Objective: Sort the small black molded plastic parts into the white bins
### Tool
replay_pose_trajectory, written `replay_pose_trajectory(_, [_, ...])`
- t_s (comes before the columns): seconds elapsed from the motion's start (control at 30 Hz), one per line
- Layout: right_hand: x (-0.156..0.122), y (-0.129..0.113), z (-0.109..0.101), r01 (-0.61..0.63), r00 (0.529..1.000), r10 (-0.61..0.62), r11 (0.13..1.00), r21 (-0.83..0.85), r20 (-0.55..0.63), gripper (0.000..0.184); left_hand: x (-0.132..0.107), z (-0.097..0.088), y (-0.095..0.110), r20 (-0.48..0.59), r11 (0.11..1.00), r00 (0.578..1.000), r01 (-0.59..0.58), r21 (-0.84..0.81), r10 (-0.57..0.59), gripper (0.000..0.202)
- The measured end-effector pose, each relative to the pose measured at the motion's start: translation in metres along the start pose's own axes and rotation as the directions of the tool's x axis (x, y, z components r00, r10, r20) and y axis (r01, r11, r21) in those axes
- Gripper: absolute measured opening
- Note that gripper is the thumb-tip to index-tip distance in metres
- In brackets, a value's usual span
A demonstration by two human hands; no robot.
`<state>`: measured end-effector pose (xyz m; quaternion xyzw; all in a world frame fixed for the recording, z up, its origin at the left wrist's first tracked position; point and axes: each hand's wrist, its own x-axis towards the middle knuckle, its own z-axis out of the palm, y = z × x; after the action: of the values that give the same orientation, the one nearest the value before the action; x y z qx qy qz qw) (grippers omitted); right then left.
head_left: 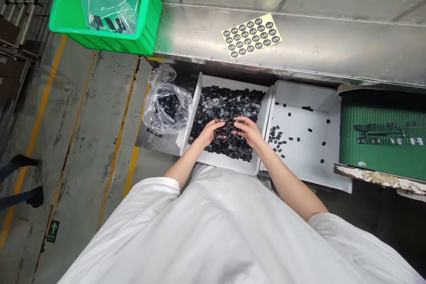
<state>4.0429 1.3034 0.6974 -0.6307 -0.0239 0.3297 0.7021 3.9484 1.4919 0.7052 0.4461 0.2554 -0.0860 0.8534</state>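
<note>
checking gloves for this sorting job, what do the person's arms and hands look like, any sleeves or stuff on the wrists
The left hand and right hand are bare, with no gloves, and no watch or bracelet shows on either wrist. The person wears a loose white T-shirt. Its short left sleeve and right sleeve leave the forearms uncovered.

**Reaching down, side by side**

Our left grip (210, 133) and right grip (248, 132) sit palms down, just apart, with fingers (237, 125) curled toward each other. Our left forearm (182, 169) and right forearm (282, 177) slant inward to the wrists. White sleeves (156, 195) cover our upper arms. We cannot tell whether either grip is closed.
</note>
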Motion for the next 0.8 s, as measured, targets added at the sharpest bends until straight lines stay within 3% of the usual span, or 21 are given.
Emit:
replay_pose_trajectory(0.13, [-0.006, -0.016, -0.002, 0.054, 0.997, -0.052, 0.998, 0.034, -0.049, 0.049, -0.002, 0.012, 0.013, 0.05, 1.0, 0.999, -0.004, -0.029, 0.006, 0.037])
replay_pose_trajectory(0.23, [-0.008, -0.025, 0.001, 0.153, 0.977, -0.154, 0.988, -0.017, -0.147, 0.049, -0.005, 0.017, 0.024, 0.056, 1.0, 0.998, -0.005, -0.028, 0.007, 0.045])
replay_pose_trajectory(0.4, [-0.015, -0.028, -0.002, 0.312, 0.907, -0.345, 0.935, -0.166, -0.242, 0.045, -0.006, 0.02, 0.037, 0.03, 0.984, 0.987, -0.161, 0.072, 0.159, 0.057])
replay_pose_trajectory(0.5, [-0.016, -0.01, -0.008, 0.383, 0.857, -0.488, 0.819, -0.428, -0.166, 0.041, 0.007, 0.018, 0.024, -0.011, 0.897, 0.932, -0.345, 0.276, 0.362, 0.05])
replay_pose_trajectory(0.53, [-0.015, -0.002, -0.01, 0.37, 0.865, -0.492, 0.756, -0.54, -0.096, 0.039, 0.012, 0.016, 0.016, -0.035, 0.857, 0.917, -0.357, 0.372, 0.397, 0.046])
replay_pose_trajectory(0.6, [-0.013, 0.013, -0.014, 0.295, 0.908, -0.419, 0.645, -0.705, -0.004, 0.034, 0.022, 0.011, -0.002, -0.118, 0.83, 0.92, -0.274, 0.486, 0.373, 0.038])
replay_pose_trajectory(0.67, [-0.013, 0.022, -0.016, 0.225, 0.924, -0.38, 0.609, -0.761, -0.031, 0.032, 0.026, 0.003, -0.016, -0.219, 0.879, 0.933, -0.165, 0.448, 0.286, 0.035])
replay_pose_trajectory(0.8, [-0.02, 0.019, -0.014, 0.284, 0.843, -0.52, 0.643, -0.711, -0.134, 0.032, 0.015, -0.007, -0.023, -0.302, 0.96, 0.928, -0.146, 0.239, 0.217, 0.042])
